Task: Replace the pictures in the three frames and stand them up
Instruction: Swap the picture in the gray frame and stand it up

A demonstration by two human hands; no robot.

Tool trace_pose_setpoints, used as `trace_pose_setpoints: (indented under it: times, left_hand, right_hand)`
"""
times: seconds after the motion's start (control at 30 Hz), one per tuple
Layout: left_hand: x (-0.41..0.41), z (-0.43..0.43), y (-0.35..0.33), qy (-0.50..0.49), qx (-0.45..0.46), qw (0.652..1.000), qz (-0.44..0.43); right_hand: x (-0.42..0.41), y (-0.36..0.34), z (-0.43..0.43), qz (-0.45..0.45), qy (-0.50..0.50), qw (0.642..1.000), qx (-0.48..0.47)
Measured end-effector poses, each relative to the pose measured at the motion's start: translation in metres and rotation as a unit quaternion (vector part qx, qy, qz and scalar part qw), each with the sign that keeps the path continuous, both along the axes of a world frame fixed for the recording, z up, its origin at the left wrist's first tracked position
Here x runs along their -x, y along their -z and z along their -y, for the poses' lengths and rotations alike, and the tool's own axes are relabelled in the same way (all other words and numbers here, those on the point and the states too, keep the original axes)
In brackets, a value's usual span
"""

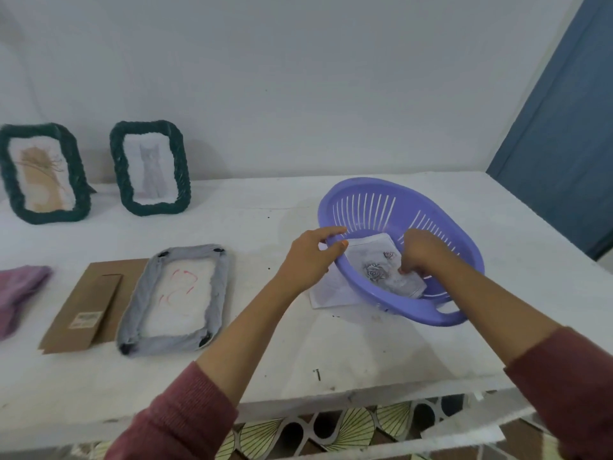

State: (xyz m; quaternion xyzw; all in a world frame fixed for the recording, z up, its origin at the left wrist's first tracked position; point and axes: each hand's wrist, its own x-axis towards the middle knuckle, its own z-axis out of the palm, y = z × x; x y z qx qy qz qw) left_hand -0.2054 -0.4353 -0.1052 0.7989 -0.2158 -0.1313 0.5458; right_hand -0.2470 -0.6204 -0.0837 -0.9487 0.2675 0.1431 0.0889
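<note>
Two dark green frames stand against the wall, one (43, 174) with a tan picture, the other (151, 167) with a grey cat picture. A grey frame (179, 298) lies face down on the table, a sheet with red marks inside it. Its brown backing board (89, 307) lies beside it. My left hand (310, 257) grips the near rim of the purple basket (441, 224), which is tilted up. My right hand (423, 250) reaches inside and pinches a rose picture (376, 272). Another paper (326, 290) lies under the basket.
A pink knitted cloth (20, 290) lies at the far left of the white table (331, 360). A blue curtain (564, 134) hangs at the right. The table's front edge runs just below my forearms, with patterned floor beneath.
</note>
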Motion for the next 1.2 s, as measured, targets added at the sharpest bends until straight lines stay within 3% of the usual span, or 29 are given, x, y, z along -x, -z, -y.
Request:
trace_pose_setpoints:
  times: [0.37,0.5,0.6,0.7,0.8,0.9,1.0,1.03,1.1,1.13,1.2]
  left_hand:
    - [0.002,0.001,0.001,-0.01,-0.022,1.0,0.018]
    - [0.013,-0.01,-0.016,-0.102,0.048,0.992,0.049]
    - [0.023,-0.026,-0.046,-0.122,0.164,0.979,-0.011]
    - [0.024,-0.048,-0.064,-0.099,0.217,0.965,-0.109]
    - [0.016,-0.084,-0.056,-0.144,0.215,0.964,-0.067]
    - [0.002,-0.13,-0.039,-0.21,0.162,0.961,-0.072]
    - [-0.013,-0.181,-0.026,-0.229,0.175,0.947,-0.145]
    - [-0.018,-0.196,-0.021,-0.231,0.167,0.945,-0.157]
    - [-0.024,-0.219,-0.012,-0.229,0.134,0.95,-0.164]
    - [-0.027,-0.227,-0.008,-0.227,0.125,0.951,-0.167]
    - [-0.032,-0.237,0.002,-0.229,0.104,0.952,-0.173]
  right_hand:
    - [0.0,-0.015,0.004,0.031,0.025,0.998,0.038]
    - [0.014,-0.057,-0.01,0.214,0.022,0.976,0.019]
    - [0.028,-0.093,-0.062,0.348,-0.038,0.936,0.013]
    - [0.035,-0.095,-0.132,0.336,-0.131,0.933,0.008]
    - [0.025,-0.071,-0.182,0.302,-0.214,0.929,-0.014]
    - [0.01,-0.051,-0.209,0.316,-0.212,0.916,-0.128]
    - [-0.011,-0.021,-0.217,0.309,-0.092,0.915,-0.243]
    - [-0.017,-0.011,-0.22,0.275,-0.041,0.902,-0.331]
    - [-0.024,0.005,-0.233,0.218,0.047,0.827,-0.516]
    - [-0.026,0.011,-0.24,0.208,0.074,0.798,-0.561]
    - [-0.03,0.024,-0.253,0.214,0.096,0.793,-0.562]
